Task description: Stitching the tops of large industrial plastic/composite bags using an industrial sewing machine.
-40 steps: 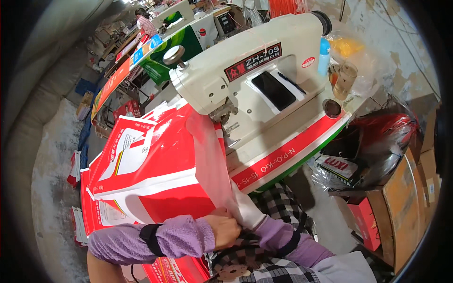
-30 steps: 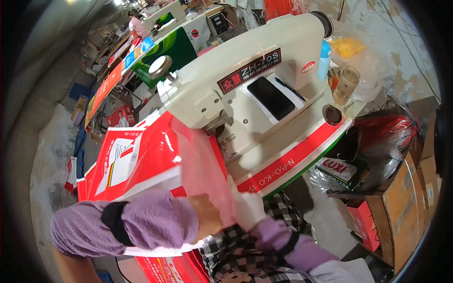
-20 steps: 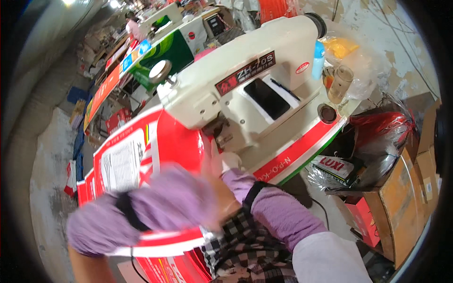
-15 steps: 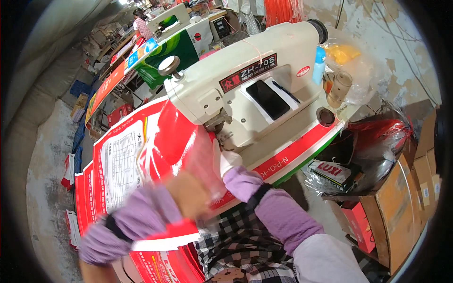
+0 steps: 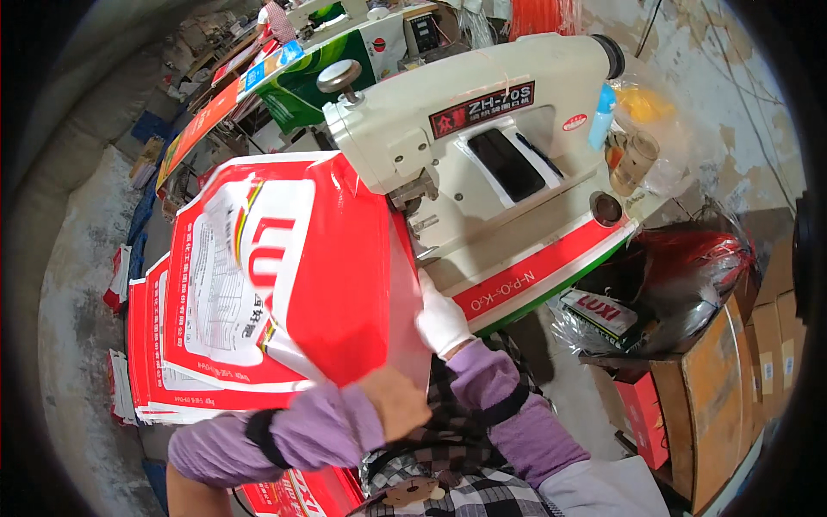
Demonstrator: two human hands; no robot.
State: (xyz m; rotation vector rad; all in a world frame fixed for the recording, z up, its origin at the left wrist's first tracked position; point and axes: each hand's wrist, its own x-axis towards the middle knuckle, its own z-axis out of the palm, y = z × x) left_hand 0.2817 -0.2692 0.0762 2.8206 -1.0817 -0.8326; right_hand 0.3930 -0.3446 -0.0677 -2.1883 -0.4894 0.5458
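Observation:
A glossy red and white printed plastic sack (image 5: 345, 276) lies on a stack of similar sacks (image 5: 148, 345), its right edge beside the head of a cream industrial sewing machine (image 5: 388, 129). My right hand (image 5: 443, 320), in a white glove, is closed on the sack's right edge, just nearer me than the needle area. Bare and slightly blurred, my left hand (image 5: 396, 401) is curled at the sack's near edge, where the plastic is creased and lifted; its fingertips are hidden. Purple sleeve covers with black bands are on both forearms.
A black phone (image 5: 508, 164) and a pen (image 5: 539, 155) rest on the machine bed. Beside them stand a brown-rimmed cup (image 5: 606, 209), a cloudy jar (image 5: 636, 164) and a blue bottle (image 5: 602, 116). Cardboard boxes (image 5: 715, 396) sit at right. Far off, a person (image 5: 277, 21) is at another table.
The sack has swung round and its printed front now shows more fully beside the machine. My left hand has moved right and nearer me; my right hand has shifted slightly right. The view has shifted.

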